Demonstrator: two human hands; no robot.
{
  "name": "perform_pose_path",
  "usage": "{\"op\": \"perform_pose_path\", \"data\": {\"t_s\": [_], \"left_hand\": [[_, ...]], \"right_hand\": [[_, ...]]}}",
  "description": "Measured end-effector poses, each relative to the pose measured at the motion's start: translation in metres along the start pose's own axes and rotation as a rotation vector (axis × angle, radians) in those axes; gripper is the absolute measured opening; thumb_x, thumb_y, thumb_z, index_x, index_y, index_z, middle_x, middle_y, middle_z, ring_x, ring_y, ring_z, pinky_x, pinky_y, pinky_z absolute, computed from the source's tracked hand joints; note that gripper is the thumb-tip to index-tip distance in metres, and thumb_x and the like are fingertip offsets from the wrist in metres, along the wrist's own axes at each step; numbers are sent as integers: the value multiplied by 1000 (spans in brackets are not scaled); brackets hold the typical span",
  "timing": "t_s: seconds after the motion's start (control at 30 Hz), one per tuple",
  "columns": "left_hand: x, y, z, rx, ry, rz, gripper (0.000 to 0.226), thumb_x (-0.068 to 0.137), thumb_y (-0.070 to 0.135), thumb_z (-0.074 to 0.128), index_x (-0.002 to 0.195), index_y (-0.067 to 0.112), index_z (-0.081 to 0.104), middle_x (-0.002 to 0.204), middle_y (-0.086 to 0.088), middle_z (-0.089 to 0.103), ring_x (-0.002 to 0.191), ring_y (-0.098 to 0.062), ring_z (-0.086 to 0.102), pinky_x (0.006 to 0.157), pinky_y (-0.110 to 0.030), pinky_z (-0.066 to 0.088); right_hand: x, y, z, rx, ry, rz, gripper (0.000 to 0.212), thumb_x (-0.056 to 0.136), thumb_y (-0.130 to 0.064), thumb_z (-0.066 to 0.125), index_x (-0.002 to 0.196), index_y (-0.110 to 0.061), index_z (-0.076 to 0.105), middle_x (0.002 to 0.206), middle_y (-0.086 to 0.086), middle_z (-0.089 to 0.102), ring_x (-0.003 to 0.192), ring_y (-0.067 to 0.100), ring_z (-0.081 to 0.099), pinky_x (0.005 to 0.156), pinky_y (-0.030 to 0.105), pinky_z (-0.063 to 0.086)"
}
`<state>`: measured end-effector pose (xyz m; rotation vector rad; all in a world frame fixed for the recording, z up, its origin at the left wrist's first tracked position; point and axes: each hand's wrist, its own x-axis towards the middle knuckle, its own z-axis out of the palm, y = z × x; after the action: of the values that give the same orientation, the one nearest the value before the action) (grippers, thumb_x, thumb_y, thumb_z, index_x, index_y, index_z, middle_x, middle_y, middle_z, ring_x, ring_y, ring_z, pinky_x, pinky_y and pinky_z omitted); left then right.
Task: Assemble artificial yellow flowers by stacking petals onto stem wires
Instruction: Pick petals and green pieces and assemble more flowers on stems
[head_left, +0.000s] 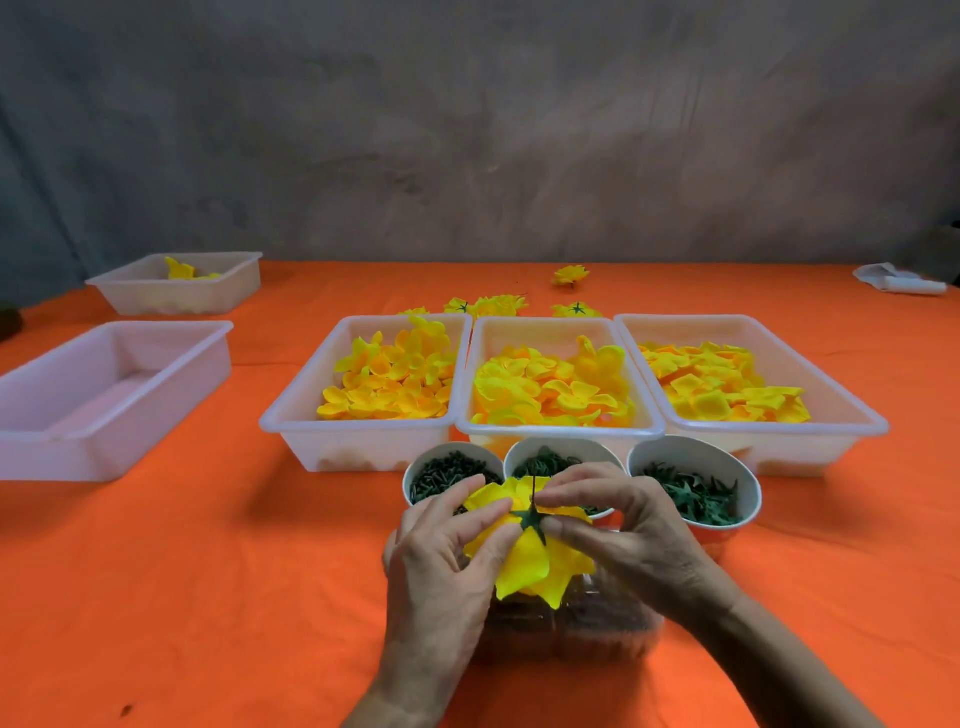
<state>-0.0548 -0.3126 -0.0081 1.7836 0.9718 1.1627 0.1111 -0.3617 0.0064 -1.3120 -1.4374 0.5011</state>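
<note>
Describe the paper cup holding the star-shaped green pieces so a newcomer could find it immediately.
Start at the row of three petal-filled white bins in the middle of the orange table. Just in front of them stand three paper cups; take the rightmost cup. The other two hold dark rod-like pieces, while this one holds flat, spiky green star shapes.

The clear container (571, 629) beneath the flower (524, 551) is largely hidden by both hands, and its contents are blurred. The white object (904, 280) at the far right is too small to identify. The near left bin (104, 395) is cut off by the frame's left edge.
</note>
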Motion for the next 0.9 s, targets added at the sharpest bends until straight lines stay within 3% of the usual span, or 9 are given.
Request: {"op": "perform_pose_path", "data": {"t_s": [0.1, 0.27, 0.43, 0.7, 0.8, 0.9], "left_hand": [[-1, 0, 1, 20, -12, 20, 24, 74, 40, 68, 96, 36, 74, 116, 31, 55, 118, 10, 39, 101, -43, 41], [-2, -7, 6, -5, 13, 43, 21, 77, 24, 73, 95, 34, 74, 119, 19, 57, 119, 0, 43, 95, -45, 46], [1, -13, 10, 43, 46, 60, 18, 77, 19, 75, 90, 32, 76, 117, 18, 59, 116, -2, 44, 90, -48, 48], [1, -8, 7, 79, 29, 67, 26, 77, 23, 75, 92, 44, 70, 117, 18, 58, 117, -2, 43, 95, -47, 45], [0, -6, 8, 53, 50, 87, 23, 77, 22, 75, 91, 40, 72, 118, 17, 58, 118, 0, 43, 93, -46, 47], [-2, -7, 11, 5, 65, 85, 19, 79, 18, 74, 90, 34, 75, 117, 18, 58, 118, 5, 43, 94, -46, 48]], "right_hand": [[0, 0, 0, -85, -24, -9, 15, 71, -35, 76, 85, -41, 75, 93, -17, 67, 96, 8, 61, 64, 19, 48], [-1, 8, 3, -33, -17, -7, 14, 69, -40, 76, 83, -43, 74, 94, -14, 67, 98, 11, 60, 63, 34, 52], [-1, 18, 7, -9, 22, -71, 20, 70, -26, 75, 87, -36, 74, 94, -14, 66, 93, 10, 62, 71, 15, 44], [1, 1, 2, -161, 11, -45, 6, 71, -33, 75, 78, -34, 76, 86, -14, 67, 98, 6, 57, 73, 18, 46], [4, -4, 7, -188, 68, -25, 12, 69, -30, 83, 70, -36, 72, 84, -13, 67, 98, 9, 58, 82, 30, 49], [5, -5, 13, -181, 114, -55, 14, 67, -34, 80, 67, -41, 67, 82, -12, 66, 96, 11, 58, 80, 27, 48]]}}
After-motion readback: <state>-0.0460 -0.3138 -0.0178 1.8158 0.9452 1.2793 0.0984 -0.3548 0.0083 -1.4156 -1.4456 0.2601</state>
